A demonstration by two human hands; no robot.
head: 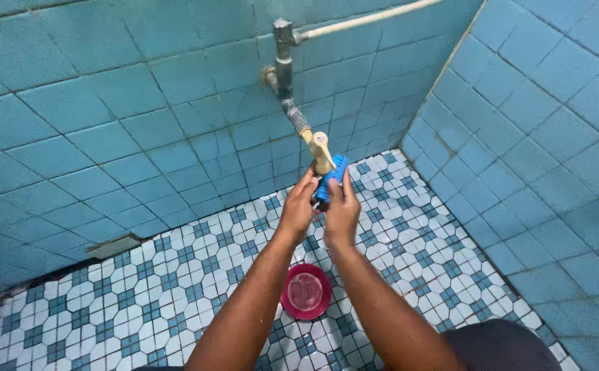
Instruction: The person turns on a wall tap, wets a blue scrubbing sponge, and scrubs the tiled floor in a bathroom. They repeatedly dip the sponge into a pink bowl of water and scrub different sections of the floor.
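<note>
Both hands meet just under the tap [320,148]: the right hand [342,211] grips a blue brush [331,178], the left hand [298,206] pinches its near end. Holding the bristles squarely below the spout, over the red bowl [305,291] on the near tiled floor [141,295], would suit.

Soft, even light fills the view, with a cool blue cast off the wall tiles [141,130]. Shadows are faint; a weak one lies on the floor [141,295] under the forearms. The lower left corner dims. Tile lines bow towards the edges, a wide-lens distortion. Focus seems slightly soft throughout, perhaps from compression.
</note>
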